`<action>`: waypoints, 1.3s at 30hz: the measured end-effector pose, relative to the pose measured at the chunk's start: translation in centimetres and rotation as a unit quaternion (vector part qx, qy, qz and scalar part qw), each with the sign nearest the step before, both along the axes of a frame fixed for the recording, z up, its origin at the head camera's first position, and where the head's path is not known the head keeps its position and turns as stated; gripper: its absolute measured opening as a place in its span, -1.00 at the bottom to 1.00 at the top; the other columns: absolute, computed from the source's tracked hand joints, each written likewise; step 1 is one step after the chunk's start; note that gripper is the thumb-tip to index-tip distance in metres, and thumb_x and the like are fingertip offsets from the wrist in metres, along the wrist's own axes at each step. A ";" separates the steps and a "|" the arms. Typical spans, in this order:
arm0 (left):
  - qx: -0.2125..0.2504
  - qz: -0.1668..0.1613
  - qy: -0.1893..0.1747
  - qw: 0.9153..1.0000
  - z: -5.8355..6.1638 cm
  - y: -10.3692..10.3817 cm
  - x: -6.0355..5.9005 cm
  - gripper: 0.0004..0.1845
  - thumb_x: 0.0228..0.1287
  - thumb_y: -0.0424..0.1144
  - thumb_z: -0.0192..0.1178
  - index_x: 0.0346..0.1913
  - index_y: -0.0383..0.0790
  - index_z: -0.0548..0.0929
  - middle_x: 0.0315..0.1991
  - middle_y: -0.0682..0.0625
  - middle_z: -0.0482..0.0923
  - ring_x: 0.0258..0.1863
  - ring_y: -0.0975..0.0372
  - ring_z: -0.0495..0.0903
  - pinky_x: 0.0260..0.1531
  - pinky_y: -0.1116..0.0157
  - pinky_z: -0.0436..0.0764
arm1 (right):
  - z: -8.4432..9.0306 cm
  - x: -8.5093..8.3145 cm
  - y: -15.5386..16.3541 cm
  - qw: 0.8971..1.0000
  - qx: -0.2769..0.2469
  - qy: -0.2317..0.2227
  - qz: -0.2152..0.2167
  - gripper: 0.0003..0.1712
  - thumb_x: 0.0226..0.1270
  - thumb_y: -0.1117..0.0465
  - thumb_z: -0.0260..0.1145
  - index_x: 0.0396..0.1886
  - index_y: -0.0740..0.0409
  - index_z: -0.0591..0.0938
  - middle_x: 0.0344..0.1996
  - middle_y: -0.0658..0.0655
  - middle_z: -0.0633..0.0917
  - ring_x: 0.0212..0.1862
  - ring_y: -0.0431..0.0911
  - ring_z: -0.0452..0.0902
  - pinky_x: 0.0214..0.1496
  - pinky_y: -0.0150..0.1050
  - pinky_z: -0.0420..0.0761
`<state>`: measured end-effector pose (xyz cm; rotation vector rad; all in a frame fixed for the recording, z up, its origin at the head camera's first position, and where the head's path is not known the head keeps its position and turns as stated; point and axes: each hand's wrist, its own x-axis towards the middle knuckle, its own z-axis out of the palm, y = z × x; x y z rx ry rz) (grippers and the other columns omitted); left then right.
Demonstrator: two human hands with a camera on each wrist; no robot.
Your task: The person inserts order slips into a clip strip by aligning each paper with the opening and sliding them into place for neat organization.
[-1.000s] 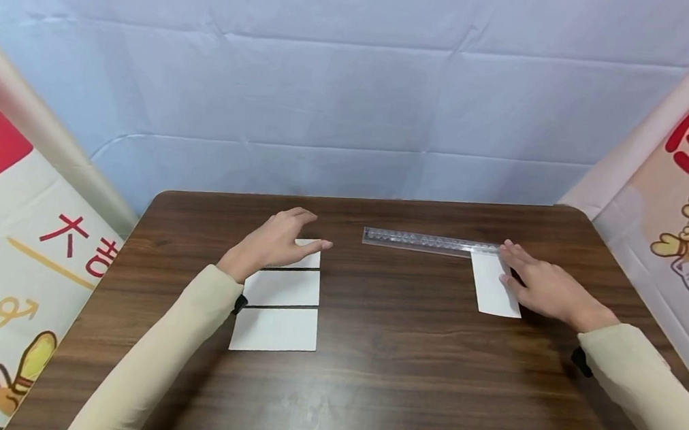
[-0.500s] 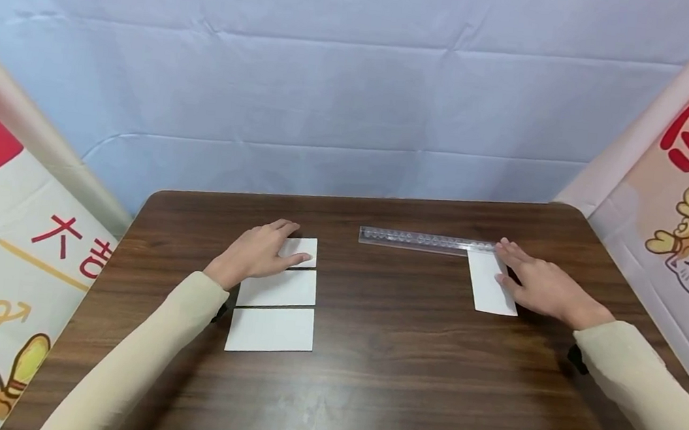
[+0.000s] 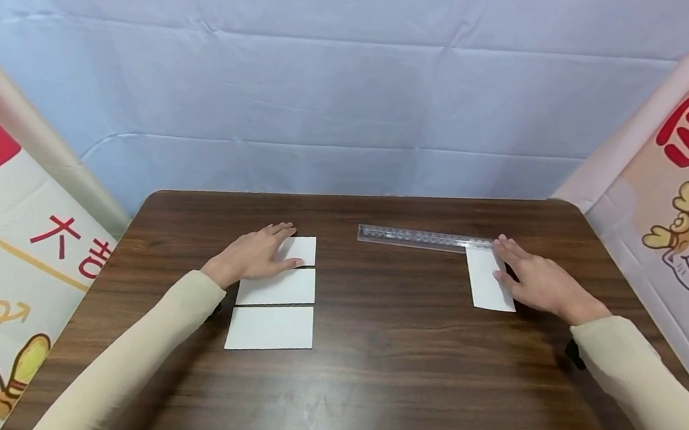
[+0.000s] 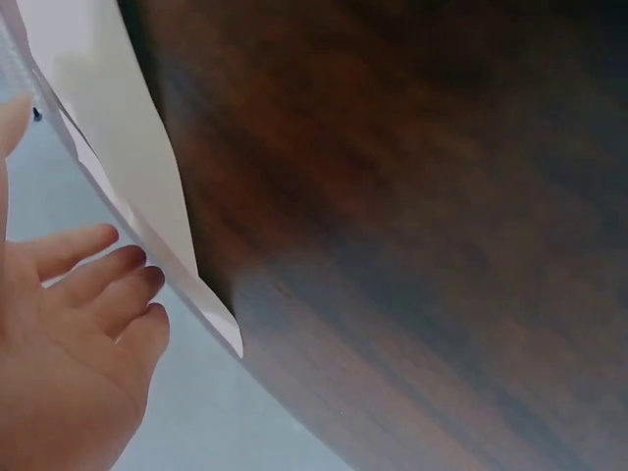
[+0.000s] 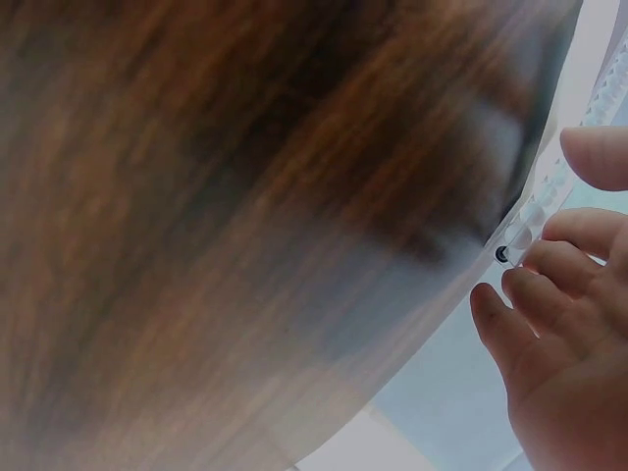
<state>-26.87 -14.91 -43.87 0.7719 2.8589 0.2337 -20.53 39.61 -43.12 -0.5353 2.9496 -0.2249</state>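
On the left, three white paper cards lie in a column: a far card (image 3: 301, 249), a middle card (image 3: 279, 287) and a near card (image 3: 270, 328). My left hand (image 3: 253, 255) lies over the left part of the far two, fingers extended and thumb apart; in the left wrist view the left hand (image 4: 83, 339) shows its palm side. A clear plastic ruler (image 3: 413, 238) lies further right, its right end over the top of another white card (image 3: 488, 280). My right hand (image 3: 538, 280) rests at that card's right edge, fingertips at the ruler's end. Neither hand grips anything.
The brown wooden table (image 3: 367, 381) has rounded far corners. A pale blue cloth backdrop (image 3: 354, 106) stands behind it, with printed cartoon panels at the left and right sides.
My left hand has come down and slightly left onto the far two cards. The right hand, ruler and right card keep their places relative to each other; the view has shifted a little.
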 end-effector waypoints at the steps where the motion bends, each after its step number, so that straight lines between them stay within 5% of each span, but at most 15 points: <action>1: -0.001 0.001 -0.004 1.000 0.0 0.0 -0.1 -0.05 0.50 0.41 0.03 0.66 -0.21 0.22 0.68 -0.18 0.15 0.66 -0.13 0.19 0.54 -0.18 0.43 | 0.0 0.0 0.0 1.000 -0.001 0.002 -0.001 -0.19 0.68 0.01 0.15 0.64 0.42 0.15 0.61 0.53 0.14 0.59 0.41 0.18 0.46 0.38 0.45; 17: -0.035 -0.001 -0.050 0.998 0.4 0.2 -0.4 -0.04 0.58 0.40 -0.11 0.72 -0.17 -0.04 0.76 -0.09 -0.15 0.74 -0.01 -0.09 0.68 -0.10 0.21 | 0.0 0.1 0.1 1.000 -0.001 0.004 0.001 -0.21 0.70 0.01 0.12 0.64 0.42 0.15 0.60 0.54 0.15 0.59 0.42 0.18 0.45 0.39 0.45; 39: -0.037 -0.013 -0.069 0.997 0.1 0.7 -0.8 -0.04 0.59 0.38 -0.10 0.72 -0.21 -0.05 0.76 -0.12 -0.19 0.75 -0.01 -0.11 0.68 -0.11 0.19 | 0.1 0.1 0.1 1.000 -0.001 0.003 0.000 -0.22 0.70 0.04 0.12 0.64 0.42 0.16 0.61 0.52 0.15 0.60 0.40 0.16 0.48 0.39 0.42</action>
